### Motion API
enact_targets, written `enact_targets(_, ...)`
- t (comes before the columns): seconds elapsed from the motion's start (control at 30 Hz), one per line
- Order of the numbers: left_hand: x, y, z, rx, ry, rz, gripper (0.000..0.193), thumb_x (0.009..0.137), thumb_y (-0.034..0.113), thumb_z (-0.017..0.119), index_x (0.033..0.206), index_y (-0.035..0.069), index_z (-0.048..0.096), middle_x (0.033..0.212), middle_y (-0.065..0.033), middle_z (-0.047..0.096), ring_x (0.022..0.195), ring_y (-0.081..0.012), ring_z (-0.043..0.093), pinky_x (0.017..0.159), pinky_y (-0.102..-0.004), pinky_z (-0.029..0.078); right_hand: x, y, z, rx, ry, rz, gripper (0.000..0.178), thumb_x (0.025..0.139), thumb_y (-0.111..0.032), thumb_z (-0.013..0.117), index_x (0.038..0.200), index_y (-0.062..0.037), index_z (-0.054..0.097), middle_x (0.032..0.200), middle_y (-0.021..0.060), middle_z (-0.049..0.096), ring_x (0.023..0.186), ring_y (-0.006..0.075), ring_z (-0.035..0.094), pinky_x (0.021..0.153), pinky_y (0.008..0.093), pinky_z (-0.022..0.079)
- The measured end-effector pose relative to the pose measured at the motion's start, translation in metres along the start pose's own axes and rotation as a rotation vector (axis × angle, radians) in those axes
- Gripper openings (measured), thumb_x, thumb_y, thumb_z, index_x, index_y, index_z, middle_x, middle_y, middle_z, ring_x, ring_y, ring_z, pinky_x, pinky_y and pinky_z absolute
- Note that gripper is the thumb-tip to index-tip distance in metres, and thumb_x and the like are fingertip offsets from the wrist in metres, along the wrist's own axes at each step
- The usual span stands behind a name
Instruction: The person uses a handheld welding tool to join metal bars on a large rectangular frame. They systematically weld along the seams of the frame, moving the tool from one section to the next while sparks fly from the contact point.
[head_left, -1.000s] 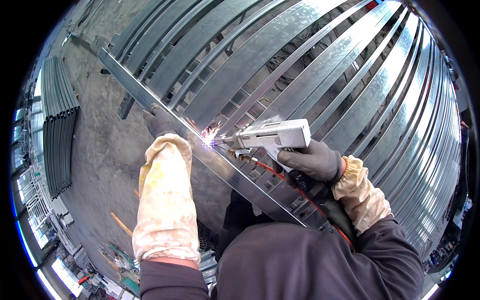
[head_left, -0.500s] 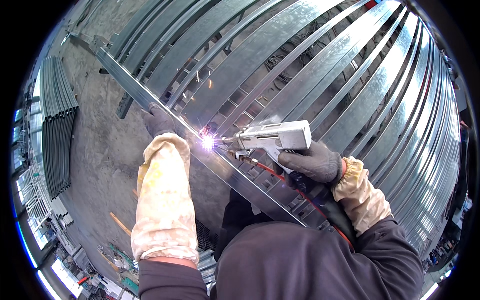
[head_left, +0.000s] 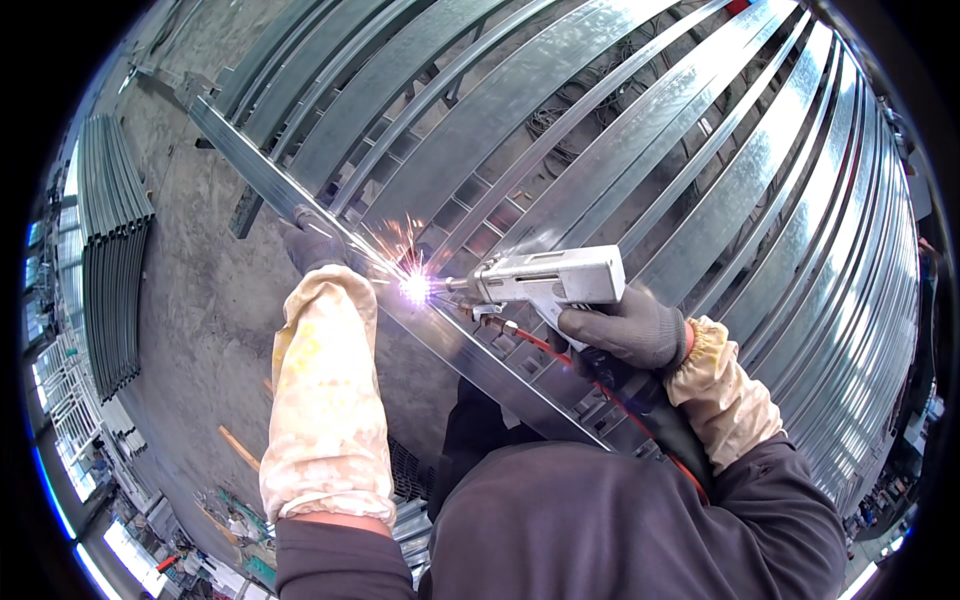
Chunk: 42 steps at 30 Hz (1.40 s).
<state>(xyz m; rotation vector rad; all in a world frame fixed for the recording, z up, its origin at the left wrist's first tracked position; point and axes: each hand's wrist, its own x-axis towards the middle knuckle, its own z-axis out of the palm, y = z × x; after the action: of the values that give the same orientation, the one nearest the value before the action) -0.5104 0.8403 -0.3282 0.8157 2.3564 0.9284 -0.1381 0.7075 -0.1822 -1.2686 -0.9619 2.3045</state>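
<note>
My right hand (head_left: 640, 330), in a dark grey glove, is wrapped round the grip of a silver handheld welding gun (head_left: 555, 275). The gun's nozzle points left, and a bright white-violet glare (head_left: 415, 288) burns at its tip, hiding the joint there. Sparks fan up and to the left. The glare sits on a long galvanized steel crossbar (head_left: 480, 360), where the frame's long steel tubes (head_left: 480, 150) meet it. My left hand (head_left: 315, 242), gloved too, is closed over the bar's edge just left of the glare; its fingertips are partly hidden.
A black hose (head_left: 670, 420) and a red-orange tube (head_left: 540, 343) trail from the gun beneath my right forearm. Bundled steel tubes (head_left: 110, 260) lie on the concrete floor (head_left: 200, 300) at left. Coiled cable (head_left: 550, 125) shows below the frame. A wooden stick (head_left: 240, 447) lies lower left.
The spray of sparks has grown much larger and spreads up and left from the glare. Both hands and the welding gun have barely moved.
</note>
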Motion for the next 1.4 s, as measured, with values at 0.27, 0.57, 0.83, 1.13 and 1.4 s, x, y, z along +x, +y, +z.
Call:
enact_targets(0.27,0.004,-0.004,0.006,-0.024,0.035,0.049,0.062,0.104,0.038,0.037,0.143,-0.009,0.039,0.140,-0.0331,0.050,0.128,-0.0443,0.051,0.108,-0.0440,0.042,-0.008,0.003,-0.003,0.028,0.033,0.052,0.047,0.097,-0.035,0.064,0.126,0.0008,0.057,0.094,0.0063,0.067,0.067,0.0106,0.062,0.058,0.0257,0.052)
enact_targets(0.57,-0.006,0.005,0.002,0.020,0.028,0.053,0.061,0.103,0.039,0.039,0.143,-0.007,0.041,0.140,-0.0313,0.051,0.128,-0.0444,0.052,0.107,-0.0449,0.043,-0.020,0.024,-0.015,0.041,0.009,-0.007,0.049,0.096,-0.034,0.065,0.130,0.0003,0.054,0.100,0.0080,0.066,0.073,0.0112,0.063,0.062,0.0267,0.052)
enact_targets(0.83,-0.012,0.011,0.003,0.000,0.032,0.014,0.060,0.103,0.039,0.038,0.142,-0.008,0.041,0.139,-0.0311,0.051,0.127,-0.0436,0.052,0.106,-0.0445,0.044,-0.026,0.023,-0.015,0.073,0.017,0.067,0.051,0.096,-0.035,0.066,0.129,0.0014,0.054,0.096,0.0074,0.065,0.073,0.0114,0.063,0.063,0.0272,0.052)
enact_targets(1.13,-0.011,0.013,0.003,0.003,0.016,-0.014,0.060,0.103,0.037,0.039,0.142,-0.009,0.040,0.137,-0.0312,0.053,0.125,-0.0423,0.055,0.105,-0.0441,0.045,-0.029,0.019,-0.012,0.068,0.024,0.097,0.055,0.095,-0.040,0.066,0.129,0.0013,0.054,0.095,0.0078,0.064,0.073,0.0123,0.064,0.063,0.0279,0.052)
enact_targets(1.4,-0.004,0.008,0.000,0.061,0.024,-0.023,0.061,0.103,0.038,0.039,0.143,-0.008,0.039,0.139,-0.0315,0.051,0.127,-0.0421,0.054,0.105,-0.0434,0.045,-0.028,0.021,-0.012,0.043,0.012,0.075,0.049,0.095,-0.040,0.066,0.120,0.0010,0.058,0.093,0.0067,0.064,0.073,0.0125,0.064,0.062,0.0279,0.052)
